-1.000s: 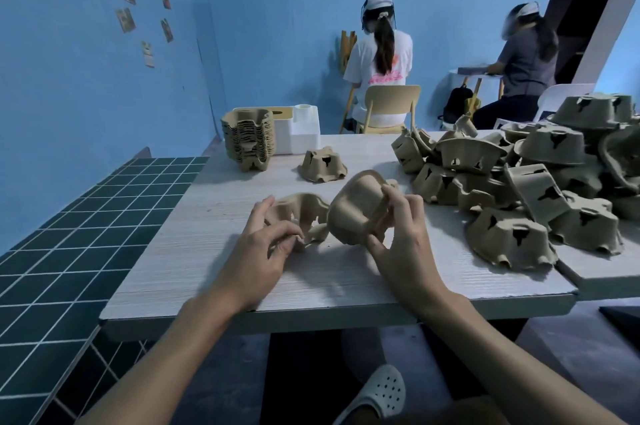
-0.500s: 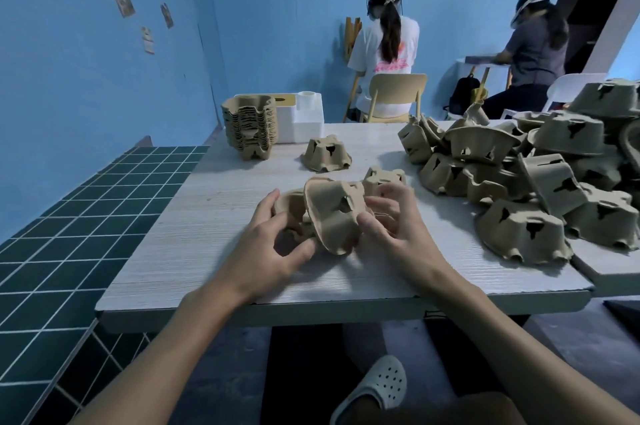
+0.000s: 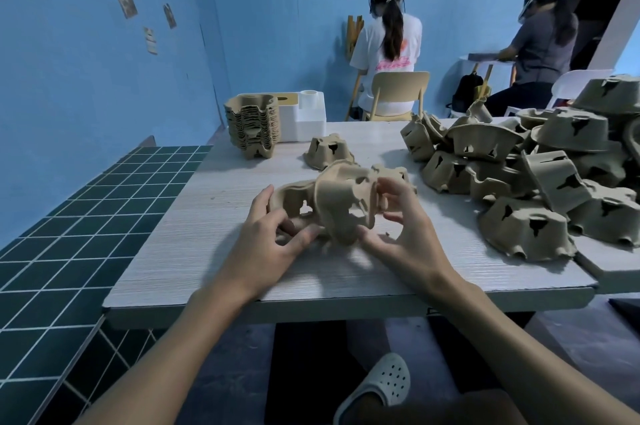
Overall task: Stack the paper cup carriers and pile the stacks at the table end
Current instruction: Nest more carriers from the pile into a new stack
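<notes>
Centre of frame: the right hand (image 3: 405, 237) holds a tilted carrier (image 3: 343, 206) on edge, thumb under its near rim and fingers curled over the far side. The grip is closed on the piece. The left hand (image 3: 273, 244) has its fingers curled round the near edge of a lower carrier (image 3: 291, 196), which sits on the tabletop (image 3: 207, 234). That grip appears to steady it.

Judgement: the tilt serves to line up the cup wells of the two pieces so that one nests into the other. The two touch but are not yet seated. A third carrier (image 3: 391, 173) lies just behind the right fingers.

The finished stack (image 3: 251, 125) stands at the far end of the tabletop, upper left of centre, beside a white box (image 3: 304, 116). This placement is consistent with the task's drop point. A single carrier (image 3: 329, 151) rests upside down between that stack and the hands. The loose heap (image 3: 536, 182) fills the right side, unsorted, within reach of the right hand.

Markings: none visible on the carriers. There is pink print on the white shirt (image 3: 391, 54) of a seated person at the top centre; it is not legible. The wall cards (image 3: 128, 5) at upper left are too small to read.
</notes>
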{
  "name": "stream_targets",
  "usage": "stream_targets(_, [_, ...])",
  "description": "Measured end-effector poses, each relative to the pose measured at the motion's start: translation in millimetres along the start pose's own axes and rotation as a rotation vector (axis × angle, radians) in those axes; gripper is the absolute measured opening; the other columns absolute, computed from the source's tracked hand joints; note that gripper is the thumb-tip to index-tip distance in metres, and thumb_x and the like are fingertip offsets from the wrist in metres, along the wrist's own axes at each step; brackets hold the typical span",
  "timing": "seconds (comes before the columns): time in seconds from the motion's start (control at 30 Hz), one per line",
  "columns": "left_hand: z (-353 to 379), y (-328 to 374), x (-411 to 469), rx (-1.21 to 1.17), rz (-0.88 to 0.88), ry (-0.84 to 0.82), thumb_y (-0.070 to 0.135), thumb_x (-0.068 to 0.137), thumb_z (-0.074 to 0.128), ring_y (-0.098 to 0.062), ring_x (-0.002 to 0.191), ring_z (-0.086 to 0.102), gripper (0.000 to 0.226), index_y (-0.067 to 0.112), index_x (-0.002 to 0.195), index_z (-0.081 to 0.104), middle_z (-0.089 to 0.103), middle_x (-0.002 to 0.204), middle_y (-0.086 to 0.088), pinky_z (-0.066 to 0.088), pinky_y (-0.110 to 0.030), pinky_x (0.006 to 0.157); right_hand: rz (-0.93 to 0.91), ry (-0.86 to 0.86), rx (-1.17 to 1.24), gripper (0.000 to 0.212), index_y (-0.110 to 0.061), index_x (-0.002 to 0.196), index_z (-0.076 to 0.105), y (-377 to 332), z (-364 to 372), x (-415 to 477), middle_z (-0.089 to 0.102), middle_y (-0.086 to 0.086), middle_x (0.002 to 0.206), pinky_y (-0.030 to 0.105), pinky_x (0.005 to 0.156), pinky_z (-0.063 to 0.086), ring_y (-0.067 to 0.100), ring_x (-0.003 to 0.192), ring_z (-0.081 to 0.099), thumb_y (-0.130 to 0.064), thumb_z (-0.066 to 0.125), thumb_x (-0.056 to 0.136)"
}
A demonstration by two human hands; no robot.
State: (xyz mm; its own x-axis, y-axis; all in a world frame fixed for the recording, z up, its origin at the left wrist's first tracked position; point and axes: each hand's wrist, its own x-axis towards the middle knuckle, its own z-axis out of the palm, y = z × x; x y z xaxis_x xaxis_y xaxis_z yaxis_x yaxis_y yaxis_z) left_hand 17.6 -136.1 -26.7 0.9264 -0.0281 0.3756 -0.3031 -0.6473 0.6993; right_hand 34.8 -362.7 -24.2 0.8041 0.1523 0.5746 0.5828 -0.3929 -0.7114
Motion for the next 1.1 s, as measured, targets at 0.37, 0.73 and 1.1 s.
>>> stream_targets(0.37, [-1, -6, 3, 0.072, -0.016, 0.197, 0.042, 0.090, 0.068, -0.015, 0.145, 0.034, 0.037, 0.013, 0.074, 0.053, 0.045, 0.147, -0.014, 0.028, -0.014, 0.095, -0.317, 0.244, -0.463, 0.078, -0.005, 0.140, 0.042, 6, 8, -3, 0.046, 0.007, 0.130, 0.048, 0.100, 0.040, 0.028, 0.118, 0.040, -0.015, 0.078, 0.071])
stream_targets(0.73, [-3, -15, 3, -0.001, -0.108, 0.288, 0.030, 0.091, 0.070, -0.017, 0.142, 0.036, 0.028, 0.006, 0.084, 0.058, 0.046, 0.140, -0.014, 0.024, 0.009, 0.078, -0.308, 0.191, -0.485, 0.047, -0.025, 0.117, 0.063, -1, 6, -9, 0.038, 0.002, 0.128, 0.037, 0.100, 0.031, 0.025, 0.117, 0.037, -0.048, 0.070, 0.077])
stream_targets(1.1, [-2, -7, 0, 0.011, -0.110, 0.208, 0.031, 0.088, 0.074, 0.035, 0.093, 0.039, 0.029, 0.006, 0.092, 0.060, 0.034, 0.152, -0.009, 0.025, 0.009, 0.074, 0.077, 0.218, -0.151, 0.053, -0.006, 0.137, 0.050, 6, -4, 3, 0.042, 0.004, 0.119, 0.002, 0.084, 0.035, -0.001, 0.090, 0.048, -0.006, 0.069, 0.087])
